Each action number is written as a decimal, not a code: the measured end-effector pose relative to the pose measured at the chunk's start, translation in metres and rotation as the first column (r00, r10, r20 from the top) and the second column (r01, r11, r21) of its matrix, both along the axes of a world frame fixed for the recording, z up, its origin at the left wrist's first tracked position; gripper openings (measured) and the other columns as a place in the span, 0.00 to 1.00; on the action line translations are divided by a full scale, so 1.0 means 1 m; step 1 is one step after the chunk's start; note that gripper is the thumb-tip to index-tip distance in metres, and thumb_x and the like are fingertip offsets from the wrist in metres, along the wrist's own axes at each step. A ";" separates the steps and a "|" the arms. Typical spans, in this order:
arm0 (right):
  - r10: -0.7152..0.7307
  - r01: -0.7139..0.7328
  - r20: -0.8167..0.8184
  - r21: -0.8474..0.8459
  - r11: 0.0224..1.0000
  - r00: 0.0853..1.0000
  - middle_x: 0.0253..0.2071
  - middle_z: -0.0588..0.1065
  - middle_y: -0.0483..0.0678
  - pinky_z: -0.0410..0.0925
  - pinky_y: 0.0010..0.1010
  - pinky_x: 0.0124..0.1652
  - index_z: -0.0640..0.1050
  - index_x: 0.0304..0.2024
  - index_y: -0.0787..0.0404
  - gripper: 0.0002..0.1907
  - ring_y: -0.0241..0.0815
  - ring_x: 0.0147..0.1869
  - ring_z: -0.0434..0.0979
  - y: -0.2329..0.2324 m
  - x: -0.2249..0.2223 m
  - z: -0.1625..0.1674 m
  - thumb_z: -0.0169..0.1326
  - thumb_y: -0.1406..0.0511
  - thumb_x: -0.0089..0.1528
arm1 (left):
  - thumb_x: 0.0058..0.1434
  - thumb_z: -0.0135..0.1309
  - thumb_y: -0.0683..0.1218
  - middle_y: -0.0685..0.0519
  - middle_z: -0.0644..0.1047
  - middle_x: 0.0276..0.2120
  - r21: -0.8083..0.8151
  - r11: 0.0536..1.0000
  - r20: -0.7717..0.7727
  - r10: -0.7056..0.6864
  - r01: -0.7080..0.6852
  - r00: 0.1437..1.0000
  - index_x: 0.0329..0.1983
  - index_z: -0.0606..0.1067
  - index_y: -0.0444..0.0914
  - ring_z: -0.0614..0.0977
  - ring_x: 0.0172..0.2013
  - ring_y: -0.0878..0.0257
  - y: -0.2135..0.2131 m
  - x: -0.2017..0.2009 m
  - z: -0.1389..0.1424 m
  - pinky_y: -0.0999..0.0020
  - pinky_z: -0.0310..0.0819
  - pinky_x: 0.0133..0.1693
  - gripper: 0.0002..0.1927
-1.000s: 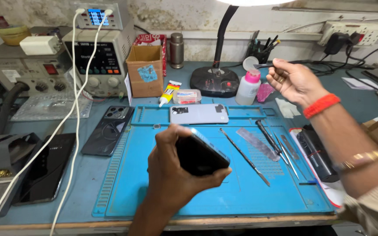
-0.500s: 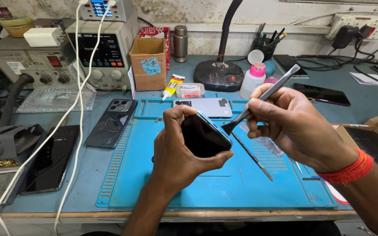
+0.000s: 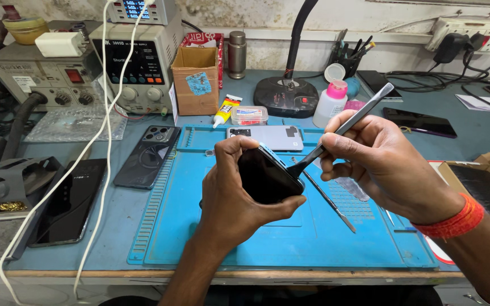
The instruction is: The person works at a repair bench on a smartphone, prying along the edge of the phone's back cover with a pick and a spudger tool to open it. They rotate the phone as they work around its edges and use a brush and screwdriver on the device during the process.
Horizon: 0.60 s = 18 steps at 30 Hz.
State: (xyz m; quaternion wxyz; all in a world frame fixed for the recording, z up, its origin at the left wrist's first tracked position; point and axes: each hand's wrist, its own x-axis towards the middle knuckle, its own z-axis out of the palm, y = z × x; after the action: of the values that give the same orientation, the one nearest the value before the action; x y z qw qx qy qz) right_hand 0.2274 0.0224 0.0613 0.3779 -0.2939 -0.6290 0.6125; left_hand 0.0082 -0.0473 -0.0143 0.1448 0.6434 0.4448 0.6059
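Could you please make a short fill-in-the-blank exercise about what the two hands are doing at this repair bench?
1. The left hand holds a black smartphone above the ______ rubber work mat.
2. The right hand presses the tip of a flat grey metal pry tool against the phone's ______ edge.
3. The right wrist wears a band of ______ thread.
4. The white plastic bottle near the black lamp base has a ______ cap.

Missing words: blue; right; red; pink

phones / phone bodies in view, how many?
6 visible: phone in the left hand, grey back cover on the blue mat, camera-back phone, black phone far left, two dark phones far right. More may hide among the clutter.
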 end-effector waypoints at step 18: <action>-0.065 0.029 0.148 0.234 0.972 0.987 0.32 0.77 0.49 0.75 0.32 0.39 0.75 0.41 0.66 0.08 0.38 0.37 0.80 -0.016 0.002 0.017 0.55 0.66 0.65 | 0.41 0.78 0.56 0.51 0.77 0.39 0.030 0.999 -0.033 0.015 -0.014 0.999 0.55 0.58 0.40 0.85 0.38 0.61 0.000 0.001 -0.001 0.67 0.84 0.39 0.48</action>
State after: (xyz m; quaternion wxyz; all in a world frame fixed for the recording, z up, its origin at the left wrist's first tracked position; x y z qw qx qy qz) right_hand 0.2293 0.0066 0.0785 0.3739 -0.3094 -0.7162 0.5016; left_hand 0.0094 -0.0478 -0.0148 0.1233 0.6525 0.4425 0.6027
